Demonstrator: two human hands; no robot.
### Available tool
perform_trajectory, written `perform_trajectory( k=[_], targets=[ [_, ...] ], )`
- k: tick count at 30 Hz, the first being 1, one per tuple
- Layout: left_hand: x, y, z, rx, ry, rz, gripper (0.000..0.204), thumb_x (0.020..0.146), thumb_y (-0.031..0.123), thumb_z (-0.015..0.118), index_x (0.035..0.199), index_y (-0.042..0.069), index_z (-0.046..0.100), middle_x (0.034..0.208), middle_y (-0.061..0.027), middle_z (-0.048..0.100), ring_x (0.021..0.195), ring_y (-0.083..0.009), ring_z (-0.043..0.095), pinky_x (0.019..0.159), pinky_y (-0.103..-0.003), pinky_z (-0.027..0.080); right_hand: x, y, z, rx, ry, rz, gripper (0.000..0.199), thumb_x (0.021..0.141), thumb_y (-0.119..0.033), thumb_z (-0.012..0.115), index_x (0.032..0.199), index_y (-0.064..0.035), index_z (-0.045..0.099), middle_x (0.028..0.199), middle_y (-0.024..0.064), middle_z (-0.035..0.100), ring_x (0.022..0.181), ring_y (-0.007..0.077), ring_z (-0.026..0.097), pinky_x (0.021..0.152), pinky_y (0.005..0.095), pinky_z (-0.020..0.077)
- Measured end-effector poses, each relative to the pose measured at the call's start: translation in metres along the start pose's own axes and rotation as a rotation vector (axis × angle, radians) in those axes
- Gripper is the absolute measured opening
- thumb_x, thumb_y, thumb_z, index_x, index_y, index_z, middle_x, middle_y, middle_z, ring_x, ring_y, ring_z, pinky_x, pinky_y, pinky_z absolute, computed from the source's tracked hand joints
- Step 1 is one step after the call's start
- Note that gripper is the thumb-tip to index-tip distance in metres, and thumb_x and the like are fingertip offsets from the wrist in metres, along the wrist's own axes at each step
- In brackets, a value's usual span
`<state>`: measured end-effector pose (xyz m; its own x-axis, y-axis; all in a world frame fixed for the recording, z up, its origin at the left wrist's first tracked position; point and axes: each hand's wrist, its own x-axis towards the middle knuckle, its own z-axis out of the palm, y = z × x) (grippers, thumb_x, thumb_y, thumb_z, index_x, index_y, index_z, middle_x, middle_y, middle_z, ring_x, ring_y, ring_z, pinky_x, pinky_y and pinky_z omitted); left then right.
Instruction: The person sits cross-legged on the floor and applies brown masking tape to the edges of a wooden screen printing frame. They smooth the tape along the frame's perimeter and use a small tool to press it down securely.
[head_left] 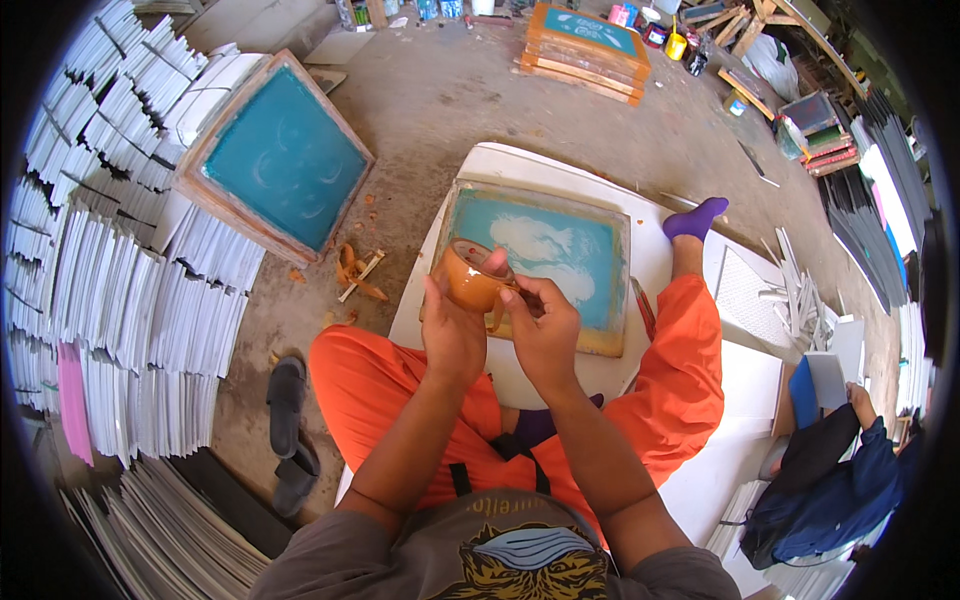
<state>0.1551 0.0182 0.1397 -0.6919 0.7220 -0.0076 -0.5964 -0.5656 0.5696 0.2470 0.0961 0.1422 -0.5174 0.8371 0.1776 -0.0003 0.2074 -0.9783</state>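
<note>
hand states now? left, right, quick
Left hand: closed around the orange-brown round tub, held over the teal wooden-framed screen.
Right hand: fingers curled at the tub's near rim; what it grips cannot be told.

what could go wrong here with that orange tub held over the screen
1. The orange tub is tilted over the teal screen frame; ink may spill past the wooden edge onto the white board beneath.
2. The left hand holds the tub while the right hand works at its rim; with an ink-smeared rim, a slip seems possible.
3. Orange trousers sit close, so drips could stain them.
</note>
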Motion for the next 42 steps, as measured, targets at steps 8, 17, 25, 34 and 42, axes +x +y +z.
perform_trajectory(
  k=[8, 17, 25, 34, 42],
  targets=[
    [-0.004, -0.002, -0.015, 0.292, -0.136, -0.013, 0.064, 0.099, 0.009, 0.063, 0.154, 0.002, 0.033, 0.147, -0.0215, 0.057, 0.137, -0.0292, 0.054, 0.118, -0.043, 0.039, -0.003, 0.001, -0.008, 0.037, -0.046, 0.279, 0.009, 0.098, -0.004, 0.069, 0.096, 0.0043, 0.067, 0.082, 0.0081, 0.071, 0.075, 0.0123, 0.069, 0.069, 0.027, 0.0562],
    [0.017, 0.004, -0.06, 1.111, -0.491, 0.138, 0.039, 0.105, 0.014, 0.059, 0.141, 0.002, 0.05, 0.138, -0.0172, 0.063, 0.126, -0.027, 0.06, 0.107, -0.041, 0.045, 0.002, 0.013, -0.023, 0.273, -0.226, 0.396, 0.012, 0.107, -0.01, 0.056, 0.102, 0.0001, 0.061, 0.091, 0.0077, 0.068, 0.076, 0.0141, 0.066, 0.073, 0.0293, 0.0569],
    [0.028, -0.008, -0.05, 0.974, -0.502, 0.169, 0.043, 0.11, 0.033, 0.04, 0.135, 0.001, 0.056, 0.125, -0.0188, 0.065, 0.125, -0.0383, 0.055, 0.115, -0.047, 0.034, 0.003, 0.004, -0.029, 0.425, -0.28, 0.511, 0.014, 0.108, -0.015, 0.055, 0.102, -0.0033, 0.06, 0.091, 0.0059, 0.066, 0.077, 0.0141, 0.064, 0.076, 0.0309, 0.0547],
    [0.033, -0.004, -0.06, 1.411, -0.743, 0.403, 0.047, 0.106, 0.042, 0.042, 0.13, 0.004, 0.057, 0.125, -0.0178, 0.065, 0.126, -0.0409, 0.056, 0.12, -0.058, 0.023, 0.002, -0.033, -0.076, 0.503, -0.367, 0.589, 0.017, 0.109, -0.02, 0.054, 0.104, -0.0052, 0.059, 0.093, 0.0059, 0.065, 0.079, 0.0159, 0.062, 0.077, 0.032, 0.0524],
    [0.032, -0.007, -0.057, 1.576, -0.864, 0.491, 0.053, 0.102, 0.05, 0.048, 0.133, 0.01, 0.062, 0.134, -0.0166, 0.063, 0.136, -0.0373, 0.052, 0.12, -0.055, 0.027, 0.007, -0.066, -0.11, 0.555, -0.367, 0.638, 0.015, 0.108, -0.018, 0.055, 0.106, -0.0039, 0.059, 0.093, 0.0072, 0.066, 0.078, 0.0159, 0.06, 0.075, 0.0313, 0.0508]
  ],
)
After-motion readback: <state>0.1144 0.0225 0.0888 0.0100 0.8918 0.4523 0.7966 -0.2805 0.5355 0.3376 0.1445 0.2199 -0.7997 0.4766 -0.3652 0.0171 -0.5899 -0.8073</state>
